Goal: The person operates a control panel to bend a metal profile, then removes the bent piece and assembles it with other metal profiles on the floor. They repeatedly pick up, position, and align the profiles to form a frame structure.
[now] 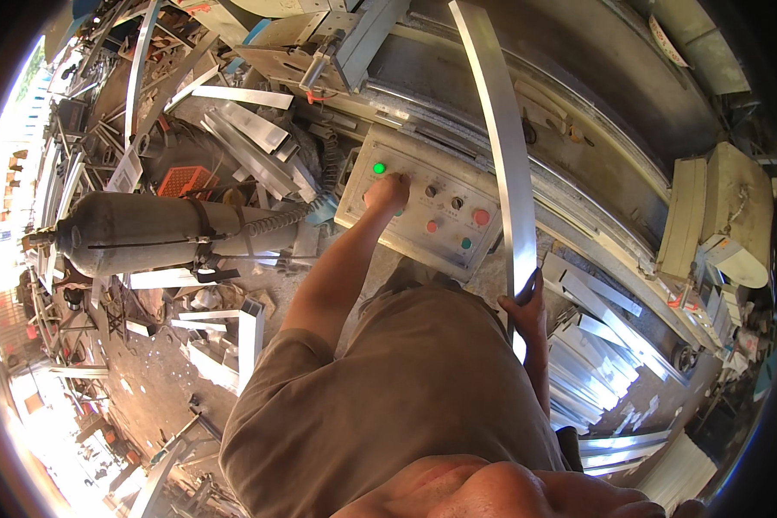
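My left hand [388, 195] rests on the left part of a grey control panel [410, 226]. Its fingers are curled in, and whatever control lies under them is hidden. Just beyond it glows a green button [379, 168]. Dark knobs [431, 191], a large red button [480, 217] and smaller red and green buttons sit farther right on the panel. My right hand [527, 307] grips a long pale metal profile [502, 129] near its close end. From there the profile runs away past the panel's right side and lies across the machine bed [570, 194].
A grey gas cylinder [147, 233] lies at the left, a coiled hose [285, 223] beside it. Metal offcuts [250, 142] and an orange crate [186, 181] clutter the floor beyond. More profiles [591, 367] are stacked at the right. Machine heads stand at the far left and right [725, 216].
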Tool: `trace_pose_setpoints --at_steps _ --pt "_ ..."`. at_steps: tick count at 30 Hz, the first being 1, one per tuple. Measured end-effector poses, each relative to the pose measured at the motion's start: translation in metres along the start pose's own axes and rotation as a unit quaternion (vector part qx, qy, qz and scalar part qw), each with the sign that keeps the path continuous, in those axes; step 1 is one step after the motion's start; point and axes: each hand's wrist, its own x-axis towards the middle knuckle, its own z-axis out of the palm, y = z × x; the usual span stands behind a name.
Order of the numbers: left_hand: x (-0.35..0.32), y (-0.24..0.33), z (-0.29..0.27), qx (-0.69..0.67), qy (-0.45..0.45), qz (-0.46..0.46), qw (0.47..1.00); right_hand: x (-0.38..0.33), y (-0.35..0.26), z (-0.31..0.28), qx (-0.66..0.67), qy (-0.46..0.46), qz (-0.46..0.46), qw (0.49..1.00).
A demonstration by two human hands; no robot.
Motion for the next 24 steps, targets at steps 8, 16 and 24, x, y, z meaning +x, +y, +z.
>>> trace_pose_setpoints --at_steps 8,16,24 --pt "-0.002 -0.003 0.001 0.014 0.009 0.024 1.0 -0.006 -0.011 0.001 -0.037 0.009 -0.007 0.999" --pt "0.016 -0.025 0.025 0.027 0.062 0.126 0.99 -0.009 0.0 0.006 -0.034 0.027 -0.034 0.998" --pt "-0.02 -0.042 0.018 -0.076 0.014 0.079 0.994 -0.017 0.0 0.001 0.0 0.011 -0.025 1.0"
